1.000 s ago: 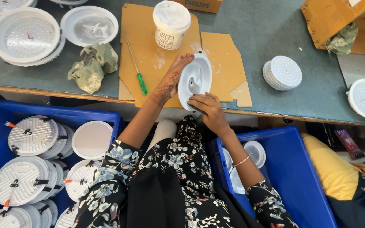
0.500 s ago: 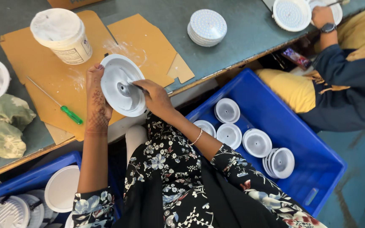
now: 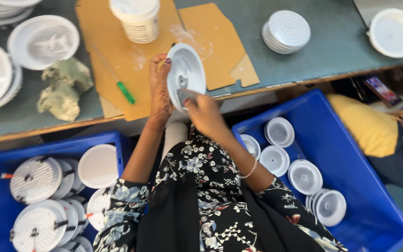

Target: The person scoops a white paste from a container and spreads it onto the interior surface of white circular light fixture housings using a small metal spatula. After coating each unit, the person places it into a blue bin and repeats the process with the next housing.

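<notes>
Grey-green bench (image 3: pixel 327 51) fills the head view, with brown cardboard (image 3: pixel 117 51) laid on it. At the bench edge, over the cardboard, a white round lamp housing (image 3: pixel 186 72) is held tilted: the left hand (image 3: pixel 160 88) is clamped on its rim, and the right hand (image 3: pixel 206 114) is pinched onto a small grey piece (image 3: pixel 186 94) at its lower part. Nearby lie a green-handled screwdriver (image 3: pixel 126 92), a white tub (image 3: pixel 138 18) and a crumpled rag (image 3: pixel 66 86). Blue crates (image 3: pixel 378 205) of white housings are seen below.

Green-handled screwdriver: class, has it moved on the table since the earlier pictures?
No. The green-handled screwdriver lies as before on the brown cardboard, diagonally below-left of the white tub.
</notes>
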